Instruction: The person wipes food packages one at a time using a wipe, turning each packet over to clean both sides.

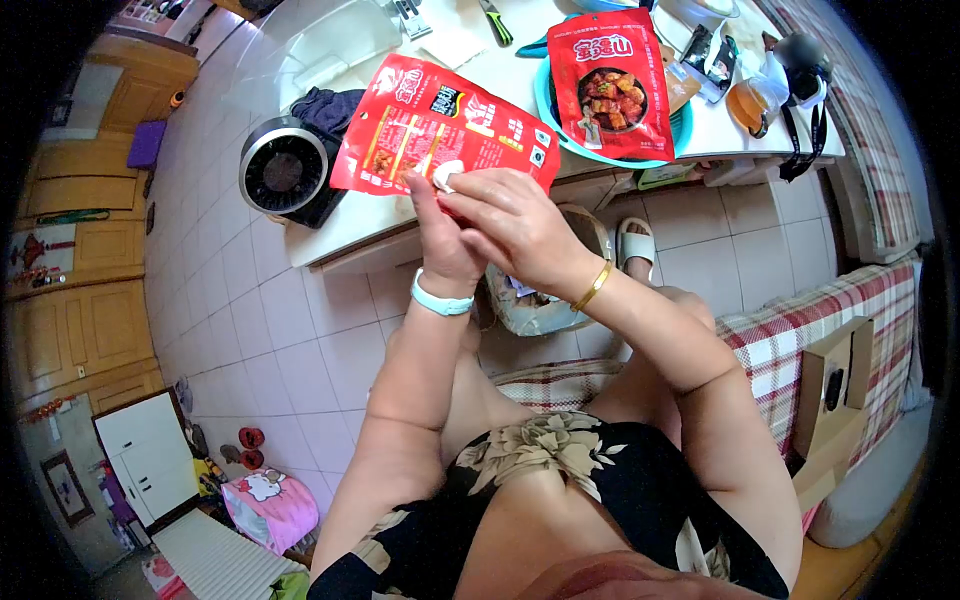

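Note:
Both of my hands meet at the near edge of the table, in front of a red printed food packet (500, 145). My left hand (445, 240), with a pale band on its wrist, has its thumb raised beside a small white thing (447, 175). The fingers of my right hand (515, 215) are bent together around that white thing; a gold bracelet is on this wrist. What my left fingers do is partly hidden. A second red packet (612, 85) with a food picture rests on a teal basin (683, 128).
On the table (345, 218) stand a round black device (283, 168) at the left, a green-handled knife (497, 22) at the back, and a jug of amber liquid (750, 105) at the right. Below the edge is a lined bin (535, 316). A checked sofa (780, 330) lies right.

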### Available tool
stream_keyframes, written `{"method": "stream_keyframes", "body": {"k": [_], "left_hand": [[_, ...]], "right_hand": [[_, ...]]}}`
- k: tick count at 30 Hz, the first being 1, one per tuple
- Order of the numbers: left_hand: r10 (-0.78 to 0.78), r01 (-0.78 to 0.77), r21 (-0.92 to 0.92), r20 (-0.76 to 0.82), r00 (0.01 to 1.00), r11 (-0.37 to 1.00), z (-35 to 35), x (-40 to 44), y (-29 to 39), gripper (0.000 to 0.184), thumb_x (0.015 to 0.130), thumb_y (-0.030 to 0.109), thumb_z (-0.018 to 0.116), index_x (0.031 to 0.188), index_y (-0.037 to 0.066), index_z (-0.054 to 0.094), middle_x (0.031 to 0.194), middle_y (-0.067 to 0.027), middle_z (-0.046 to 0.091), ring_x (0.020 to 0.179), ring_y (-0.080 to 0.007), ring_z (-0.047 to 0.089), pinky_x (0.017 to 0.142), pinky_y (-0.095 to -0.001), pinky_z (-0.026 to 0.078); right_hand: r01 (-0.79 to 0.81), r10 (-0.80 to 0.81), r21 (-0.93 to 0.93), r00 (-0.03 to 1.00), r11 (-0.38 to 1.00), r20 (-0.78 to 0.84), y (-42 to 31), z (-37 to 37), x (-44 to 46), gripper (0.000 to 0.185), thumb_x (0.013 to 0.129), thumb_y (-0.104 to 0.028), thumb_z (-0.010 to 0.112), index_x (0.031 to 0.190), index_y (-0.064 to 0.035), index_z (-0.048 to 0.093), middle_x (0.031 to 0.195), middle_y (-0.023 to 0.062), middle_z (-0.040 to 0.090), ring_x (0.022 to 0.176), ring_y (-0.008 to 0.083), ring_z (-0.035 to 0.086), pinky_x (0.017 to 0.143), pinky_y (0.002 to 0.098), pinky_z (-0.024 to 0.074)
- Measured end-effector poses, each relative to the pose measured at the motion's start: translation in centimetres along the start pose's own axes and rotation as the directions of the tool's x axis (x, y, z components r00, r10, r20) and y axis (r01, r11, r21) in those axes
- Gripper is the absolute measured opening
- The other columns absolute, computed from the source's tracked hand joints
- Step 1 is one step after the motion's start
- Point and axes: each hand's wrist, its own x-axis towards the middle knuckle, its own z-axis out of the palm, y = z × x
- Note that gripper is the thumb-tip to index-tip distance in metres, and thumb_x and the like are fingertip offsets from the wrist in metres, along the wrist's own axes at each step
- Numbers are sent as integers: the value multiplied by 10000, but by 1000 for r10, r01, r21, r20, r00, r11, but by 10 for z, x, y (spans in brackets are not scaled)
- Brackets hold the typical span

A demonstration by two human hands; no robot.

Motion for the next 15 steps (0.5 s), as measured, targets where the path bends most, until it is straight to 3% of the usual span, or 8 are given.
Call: {"method": "stream_keyframes", "body": {"k": [3, 4, 6, 8, 12, 15], "left_hand": [[-50, 48, -93, -25, 998, 995, -4, 5, 3, 839, 945, 782, 394, 1368, 67, 510, 1315, -93, 596, 1237, -224, 571, 1072, -393, 449], [-83, 79, -155, -23, 996, 985, -3, 5, 4, 836, 957, 770, 382, 1393, 66, 499, 1347, -107, 588, 1264, -239, 562, 1092, -404, 435], [-1, 3, -157, 14, 1000, 988, 3, 8, -4, 748, 1023, 654, 369, 1468, 58, 452, 1455, -120, 541, 1354, -269, 512, 1159, -437, 383], [-35, 41, -207, 33, 999, 977, 17, 6, -2, 699, 1044, 604, 363, 1489, 68, 418, 1465, -118, 536, 1363, -272, 507, 1167, -454, 378], [-38, 54, -185, 86, 996, 981, 13, 6, -3, 650, 1052, 561, 379, 1481, 74, 410, 1470, -125, 529, 1361, -278, 512, 1169, -469, 380], [-36, 50, -159, 88, 995, 986, 11, 8, -4, 658, 1045, 573, 387, 1468, 71, 427, 1452, -137, 542, 1352, -274, 517, 1165, -456, 378]], "right_hand": [[24, -5, -111, 987, 994, 163, -1, 2, 0, 515, 900, -293, 685, 1351, -57, 599, 1404, 142, 575, 1331, 306, 529, 1126, 475, 385], [24, -5, -111, 986, 993, 164, 5, 0, 1, 515, 900, -293, 685, 1351, -57, 599, 1404, 142, 575, 1331, 306, 529, 1126, 475, 385], [19, 3, -243, 996, 970, 93, 16, -8, 7, 481, 902, -241, 688, 1339, -55, 607, 1394, 145, 582, 1315, 302, 541, 1129, 477, 383], [-40, 46, -322, 999, 946, 11, 27, -18, 14, 443, 896, -153, 683, 1322, -51, 614, 1336, 151, 614, 1249, 314, 577, 1099, 472, 410], [-148, 111, -322, 985, 935, -129, 49, -29, 12, 397, 885, -61, 664, 1280, -35, 635, 1278, 164, 643, 1157, 345, 620, 1014, 459, 468], [-15, -1, -214, 997, 977, -78, 29, -18, 5, 426, 803, 15, 688, 1225, -32, 662, 1278, 158, 654, 1167, 331, 631, 992, 458, 490]]}}
